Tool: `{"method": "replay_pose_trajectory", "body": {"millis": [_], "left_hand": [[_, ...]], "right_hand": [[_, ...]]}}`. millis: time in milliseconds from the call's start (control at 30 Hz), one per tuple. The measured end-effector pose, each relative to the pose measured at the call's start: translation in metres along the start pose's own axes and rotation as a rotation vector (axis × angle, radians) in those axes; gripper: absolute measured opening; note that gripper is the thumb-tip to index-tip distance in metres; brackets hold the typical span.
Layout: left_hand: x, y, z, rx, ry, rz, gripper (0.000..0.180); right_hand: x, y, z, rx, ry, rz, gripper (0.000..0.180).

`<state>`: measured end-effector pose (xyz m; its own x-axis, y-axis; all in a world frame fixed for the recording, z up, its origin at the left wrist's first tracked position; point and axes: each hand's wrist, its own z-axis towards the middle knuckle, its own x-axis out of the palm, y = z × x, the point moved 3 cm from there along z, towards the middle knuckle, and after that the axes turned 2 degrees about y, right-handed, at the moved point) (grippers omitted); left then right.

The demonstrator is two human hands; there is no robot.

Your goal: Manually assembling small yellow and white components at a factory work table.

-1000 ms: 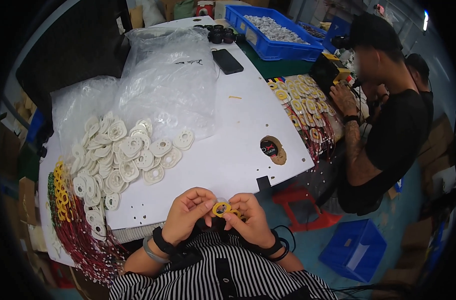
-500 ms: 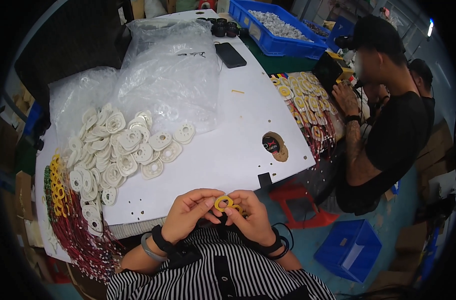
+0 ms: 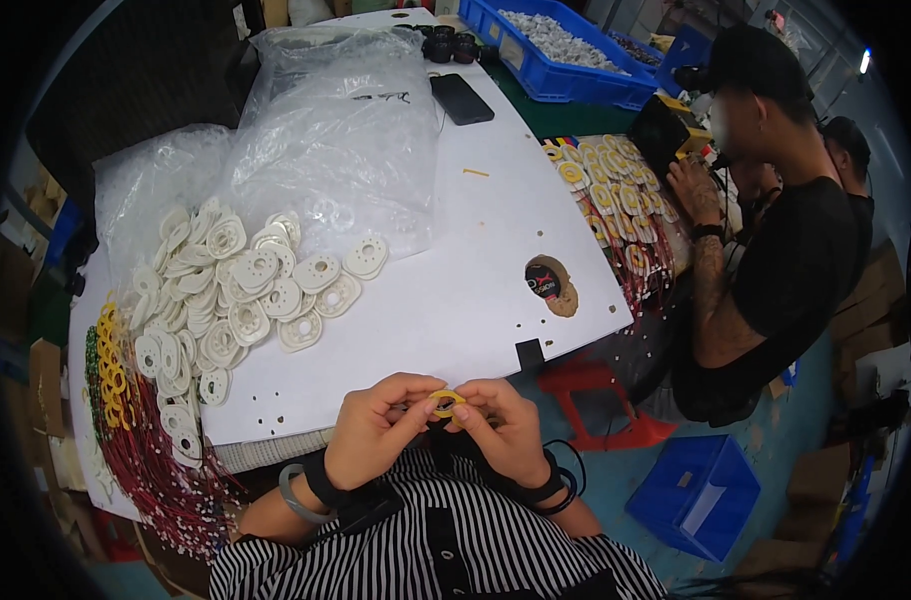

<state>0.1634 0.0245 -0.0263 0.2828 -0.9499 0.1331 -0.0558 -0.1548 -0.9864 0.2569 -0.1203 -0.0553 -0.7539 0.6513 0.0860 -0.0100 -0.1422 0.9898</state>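
Note:
A small yellow ring (image 3: pixel 459 397) is held up in front of my striped shirt, at the near edge of the white table (image 3: pixel 446 300). My left hand (image 3: pixel 374 428) pinches its left side between thumb and fingers. On its other side, my right hand (image 3: pixel 506 432) grips it the same way, the thumb pressed near the lower rim. Fingers hide part of the ring, and whatever lies behind it cannot be made out. Left of my hands, a heap of white plastic oval plates (image 3: pixel 246 290) with holes spreads over the table.
Yellow rings (image 3: pixel 111 365) with red wires (image 3: pixel 166 480) hang at the left edge. Clear plastic bags (image 3: pixel 326 150) and a black phone (image 3: pixel 463 99) lie farther back. At right, a co-worker (image 3: pixel 786 230) sits beside assembled plates (image 3: pixel 616 190). A blue bin (image 3: pixel 696 495) stands on the floor.
The yellow ring has tilted between my fingers, and its face shows flatter now. Both hands have shifted slightly while keeping hold of it.

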Motion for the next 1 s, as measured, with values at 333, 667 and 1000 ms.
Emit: {"method": "replay_pose_trajectory", "body": {"millis": [333,667,1000], "left_hand": [[0.0,-0.009,-0.003,0.007,0.024,0.106,0.02],[0.0,-0.011,-0.006,0.042,0.022,0.143,0.02],[-0.034,-0.052,-0.01,0.317,-0.215,0.941,0.046]], "right_hand": [[0.0,0.018,-0.001,-0.139,0.015,-0.234,0.017],[0.0,0.016,0.002,-0.1,0.01,-0.197,0.015],[-0.004,0.018,0.004,-0.06,0.031,-0.207,0.015]]}}
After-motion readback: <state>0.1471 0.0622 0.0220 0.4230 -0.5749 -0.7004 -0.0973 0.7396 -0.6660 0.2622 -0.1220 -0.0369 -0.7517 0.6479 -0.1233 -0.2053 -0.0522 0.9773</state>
